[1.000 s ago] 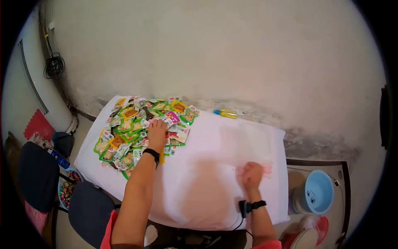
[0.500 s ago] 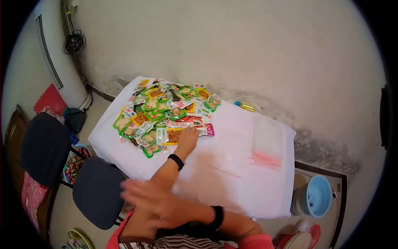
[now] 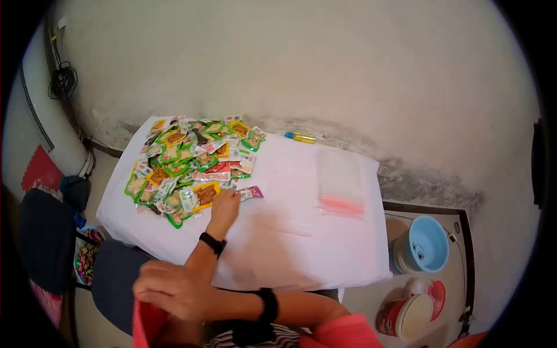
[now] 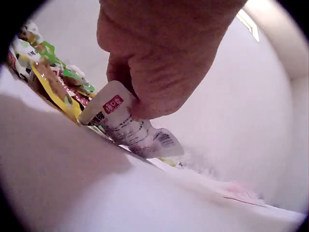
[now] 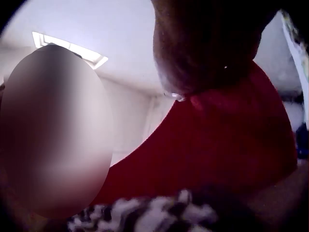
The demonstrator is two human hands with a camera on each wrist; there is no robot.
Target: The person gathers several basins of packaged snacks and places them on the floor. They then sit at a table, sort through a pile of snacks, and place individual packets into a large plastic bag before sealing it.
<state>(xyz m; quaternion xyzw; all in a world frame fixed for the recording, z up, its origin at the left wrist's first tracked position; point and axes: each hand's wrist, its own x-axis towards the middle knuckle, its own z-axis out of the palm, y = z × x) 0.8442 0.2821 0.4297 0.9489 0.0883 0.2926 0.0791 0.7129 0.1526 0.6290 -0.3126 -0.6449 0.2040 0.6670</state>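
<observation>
My left hand [image 3: 225, 209] pinches a white and purple snack packet [image 3: 251, 192] at the front right edge of the packet pile. In the left wrist view the packet [image 4: 120, 113] hangs tilted from the fingertips, its lower edge close over the white cloth. My right hand [image 3: 174, 290] reaches across the body to the left arm. Its curled fingers grip the red sleeve [image 3: 152, 319]; the right wrist view shows the fabric of that sleeve [image 5: 207, 140] drawn up taut from the fingertips. Beside the left hand lies a yellow-edged packet [image 3: 206, 194].
A pile of snack packets [image 3: 174, 153] covers the left of the white-clothed table [image 3: 284, 261]. Clear bags with pink edges [image 3: 341, 180] lie at the right, a yellow bottle [image 3: 301, 137] at the back. Dark chairs [image 3: 119, 284] stand left, a blue basin [image 3: 429, 243] right.
My right hand has left the clear bags, crossed to the left arm and taken hold of the sleeve. My left hand has brought the purple packet from the pile towards the front.
</observation>
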